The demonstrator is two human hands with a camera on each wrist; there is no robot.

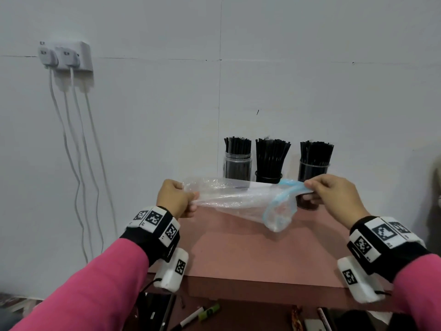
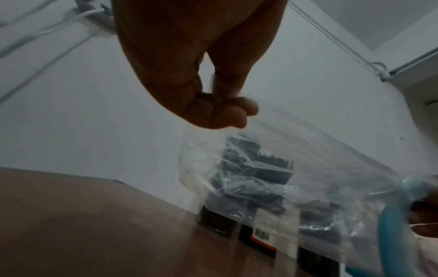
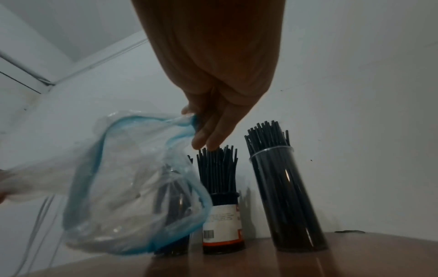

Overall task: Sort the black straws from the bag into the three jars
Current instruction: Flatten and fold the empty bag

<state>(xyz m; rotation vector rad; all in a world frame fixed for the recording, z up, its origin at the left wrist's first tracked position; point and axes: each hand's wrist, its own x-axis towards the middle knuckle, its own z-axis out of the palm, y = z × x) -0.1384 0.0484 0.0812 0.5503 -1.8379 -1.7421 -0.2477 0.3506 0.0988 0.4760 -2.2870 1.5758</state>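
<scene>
A clear plastic bag point(image 1: 238, 199) with a blue zip rim hangs stretched between both hands above the pink table point(image 1: 250, 254); no straws show inside it. My left hand point(image 1: 177, 199) pinches its closed end point(image 2: 227, 112). My right hand point(image 1: 334, 192) pinches the blue rim point(image 3: 187, 120), and the mouth sags open. Three jars packed with upright black straws stand against the wall: a clear left jar point(image 1: 237, 168), a middle jar point(image 1: 269, 163) with a white label point(image 3: 220, 223), and a tall right jar point(image 1: 313, 166) point(image 3: 286, 196).
A wall socket point(image 1: 71, 56) with two plugs and white cables hangs on the left wall. Markers point(image 1: 200, 314) and other small items lie on a lower shelf below the table's front edge. The wall stands close behind the jars.
</scene>
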